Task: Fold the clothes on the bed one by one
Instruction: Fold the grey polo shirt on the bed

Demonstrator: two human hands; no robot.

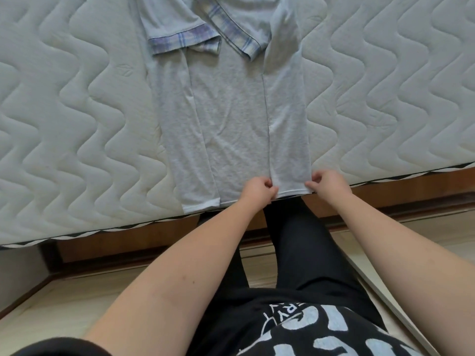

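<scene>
Grey shirt lies flat on the bed, sides folded in | left hand and right hand pinch its near hem | risk: uneven lift could undo the side folds.

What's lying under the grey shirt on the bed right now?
The grey shirt lies flat on the white quilted mattress. Both side panels are folded over its middle, so the fabric beneath them is hidden, as is anything between shirt and mattress.
</scene>
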